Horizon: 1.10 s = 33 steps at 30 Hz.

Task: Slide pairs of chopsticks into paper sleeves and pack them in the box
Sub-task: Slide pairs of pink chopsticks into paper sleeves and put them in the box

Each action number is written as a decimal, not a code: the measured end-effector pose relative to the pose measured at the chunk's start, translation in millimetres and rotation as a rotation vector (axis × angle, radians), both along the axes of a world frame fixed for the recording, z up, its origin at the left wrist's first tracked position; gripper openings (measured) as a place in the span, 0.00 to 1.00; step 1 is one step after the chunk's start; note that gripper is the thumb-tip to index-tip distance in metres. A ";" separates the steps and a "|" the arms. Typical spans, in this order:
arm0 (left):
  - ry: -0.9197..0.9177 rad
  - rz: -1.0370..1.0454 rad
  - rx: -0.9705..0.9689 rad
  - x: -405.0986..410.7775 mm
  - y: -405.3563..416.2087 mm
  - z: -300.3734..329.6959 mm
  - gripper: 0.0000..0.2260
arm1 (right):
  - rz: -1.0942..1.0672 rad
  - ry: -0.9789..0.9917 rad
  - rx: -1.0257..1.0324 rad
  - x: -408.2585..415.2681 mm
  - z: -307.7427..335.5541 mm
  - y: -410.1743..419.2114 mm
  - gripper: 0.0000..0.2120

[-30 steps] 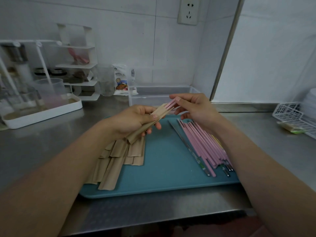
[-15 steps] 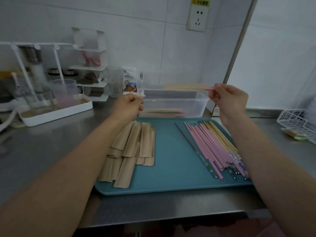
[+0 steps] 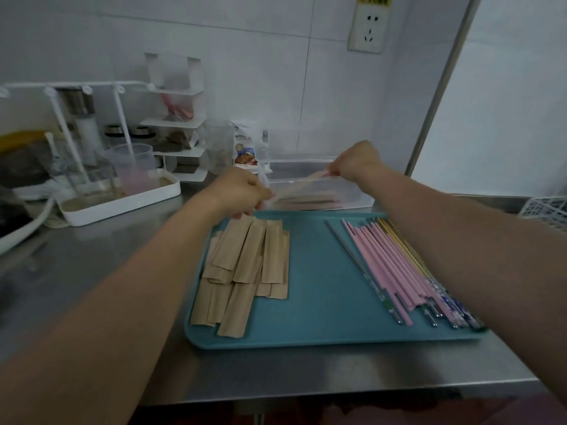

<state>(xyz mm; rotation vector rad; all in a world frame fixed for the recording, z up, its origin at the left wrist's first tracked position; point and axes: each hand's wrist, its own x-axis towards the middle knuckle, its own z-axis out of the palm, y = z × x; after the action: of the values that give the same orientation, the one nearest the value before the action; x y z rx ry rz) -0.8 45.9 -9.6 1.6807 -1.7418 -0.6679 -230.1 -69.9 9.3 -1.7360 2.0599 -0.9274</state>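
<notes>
Sleeved brown-paper chopstick pair (image 3: 302, 184) goes into the clear plastic box (image 3: 352, 197).
Right hand (image 3: 356, 162) pinches one end; left hand (image 3: 242, 191) fingers curl at the other, grip unclear. Best lowered level, flat onto packed pairs.

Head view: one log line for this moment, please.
phase: packing | both hands hold sleeved pair over clear box | tray: sleeves, chopsticks remain

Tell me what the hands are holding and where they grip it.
One sleeved pair of chopsticks, over the clear box: right hand pinches its far end, left hand its near end.
</notes>
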 end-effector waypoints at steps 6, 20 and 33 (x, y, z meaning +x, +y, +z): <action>-0.478 0.060 0.066 16.8 15.0 9.3 0.20 | 0.084 0.230 -0.083 -3.1 -4.4 3.6 0.20; -0.652 -0.418 0.474 15.4 89.7 6.9 0.61 | 0.862 0.324 0.231 46.5 -27.7 159.4 0.47; -0.647 -0.400 0.291 21.9 89.2 -23.4 0.54 | 0.283 -0.482 0.118 72.3 -62.6 123.4 0.16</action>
<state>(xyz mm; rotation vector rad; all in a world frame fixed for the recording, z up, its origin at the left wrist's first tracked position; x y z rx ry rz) 21.0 135.2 -33.0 1.8960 -2.5887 -0.6066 -157.8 53.6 -53.2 -1.5077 1.4907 -0.9924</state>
